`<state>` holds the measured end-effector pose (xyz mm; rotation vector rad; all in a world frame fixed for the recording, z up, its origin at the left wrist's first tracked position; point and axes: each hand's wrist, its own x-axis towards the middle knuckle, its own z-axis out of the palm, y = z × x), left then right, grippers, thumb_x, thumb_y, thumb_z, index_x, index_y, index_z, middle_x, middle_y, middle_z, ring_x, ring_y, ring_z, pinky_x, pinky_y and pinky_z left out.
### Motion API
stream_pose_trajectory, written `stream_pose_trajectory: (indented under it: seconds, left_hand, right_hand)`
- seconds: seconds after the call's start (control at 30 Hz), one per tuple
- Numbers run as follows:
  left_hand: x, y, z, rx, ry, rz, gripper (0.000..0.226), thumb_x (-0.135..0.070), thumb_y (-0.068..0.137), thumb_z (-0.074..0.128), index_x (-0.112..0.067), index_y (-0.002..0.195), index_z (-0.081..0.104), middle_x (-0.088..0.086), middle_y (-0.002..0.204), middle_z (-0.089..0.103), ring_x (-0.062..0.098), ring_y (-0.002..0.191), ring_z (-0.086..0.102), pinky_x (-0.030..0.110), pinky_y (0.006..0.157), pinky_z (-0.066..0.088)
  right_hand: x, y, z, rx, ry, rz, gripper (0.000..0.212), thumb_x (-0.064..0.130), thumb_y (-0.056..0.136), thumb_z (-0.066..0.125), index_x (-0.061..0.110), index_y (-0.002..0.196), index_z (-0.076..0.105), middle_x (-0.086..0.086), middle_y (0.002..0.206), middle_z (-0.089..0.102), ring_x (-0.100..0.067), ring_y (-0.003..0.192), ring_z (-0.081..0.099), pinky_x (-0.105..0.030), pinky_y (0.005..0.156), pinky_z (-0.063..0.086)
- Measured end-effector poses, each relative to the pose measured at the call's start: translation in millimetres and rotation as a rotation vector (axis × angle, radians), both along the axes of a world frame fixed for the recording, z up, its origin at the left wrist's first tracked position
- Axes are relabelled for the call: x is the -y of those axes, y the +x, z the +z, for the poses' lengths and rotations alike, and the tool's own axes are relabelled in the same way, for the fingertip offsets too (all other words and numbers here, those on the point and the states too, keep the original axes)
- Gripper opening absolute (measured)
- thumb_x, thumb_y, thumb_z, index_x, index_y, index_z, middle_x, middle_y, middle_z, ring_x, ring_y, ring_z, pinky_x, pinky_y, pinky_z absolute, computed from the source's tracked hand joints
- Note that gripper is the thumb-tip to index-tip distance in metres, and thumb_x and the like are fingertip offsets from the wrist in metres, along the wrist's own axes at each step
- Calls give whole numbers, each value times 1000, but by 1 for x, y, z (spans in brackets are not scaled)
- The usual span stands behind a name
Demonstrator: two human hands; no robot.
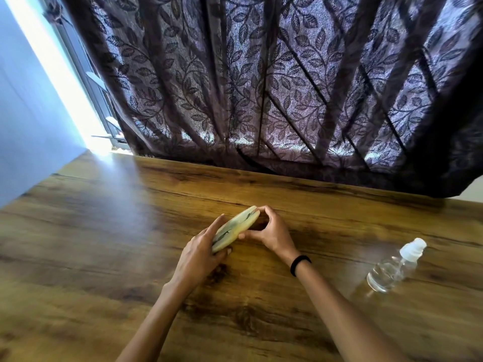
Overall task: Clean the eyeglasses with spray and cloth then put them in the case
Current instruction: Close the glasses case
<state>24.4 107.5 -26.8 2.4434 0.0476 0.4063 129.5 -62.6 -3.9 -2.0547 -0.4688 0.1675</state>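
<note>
A pale translucent eyeglass case is held just above the wooden table, and dark shapes show faintly through its shell. My left hand grips its near end, fingers along the left side and thumb under it. My right hand pinches its far end and right edge between thumb and fingertips. The case looks closed. A clear spray bottle with a white cap stands at the right, apart from both hands. No cloth is in view.
A dark leaf-patterned curtain hangs along the table's far edge. A pale wall and a bright window strip stand at the left. A black band circles my right wrist.
</note>
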Motion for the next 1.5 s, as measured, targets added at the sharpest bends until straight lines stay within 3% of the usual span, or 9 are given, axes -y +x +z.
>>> stream_pose_trajectory:
  seconds: [0.33,0.5,0.7,0.87,1.0,1.17,1.3,1.43,1.5]
  left_hand:
    - [-3,3,-1,3,8,-1,77,-34,78,72,-36,142,30,-3,129,57,11,105,57,17,81,42]
    - [-5,2,0,30,21,-11,69,-33,76,74,-34,137,40,-3,122,62,-7,96,47,-6,71,34]
    - [-5,2,-1,30,5,-4,67,-34,76,73,-37,135,41,-4,125,60,-7,98,47,1,76,36]
    - [-4,1,2,17,-4,-29,67,-30,77,73,-36,136,41,-4,126,60,-7,98,49,-4,72,36]
    - [-2,-2,5,26,-37,-40,66,-27,77,74,-34,136,43,-5,125,60,-6,98,52,-3,74,37]
    - [3,-5,12,48,-12,-42,64,-24,79,72,-31,136,45,-7,125,59,-8,96,50,-4,74,36]
    - [5,-8,17,54,-5,-45,62,-27,80,71,-33,136,44,-7,128,58,-1,100,57,9,80,43]
    - [7,-8,19,47,19,-6,62,-27,78,73,-35,133,47,-6,125,61,3,101,60,0,78,35]
    - [7,-8,19,49,22,10,60,-27,77,74,-35,132,49,-4,123,63,7,101,62,3,79,38]
  right_hand:
    - [4,-1,2,44,8,36,69,36,53,87,16,107,50,6,110,54,-8,102,48,-20,83,40]
    - [4,-3,2,86,-8,49,70,40,56,85,15,113,53,1,114,57,-9,102,50,-19,81,40]
    - [5,-6,1,72,40,6,74,39,54,86,16,108,42,1,110,56,-11,101,53,-28,83,48]
    - [5,-5,1,73,40,38,92,38,56,85,23,132,36,3,122,51,-11,109,50,-25,87,40]
    - [6,-4,1,97,17,85,74,34,61,83,23,126,49,1,128,53,-12,114,48,-25,92,41]
    - [8,-3,2,96,27,66,69,29,60,84,20,121,54,3,123,56,-4,107,46,-21,92,40]
    - [8,-3,2,90,31,48,68,28,58,85,19,119,56,2,122,58,-8,110,49,-23,94,41]
    - [8,-6,1,119,30,22,65,28,58,85,19,117,57,2,118,60,-9,108,53,-18,89,41]
    - [7,-6,0,134,30,6,61,28,58,85,19,113,59,5,111,61,-11,104,55,-17,84,42]
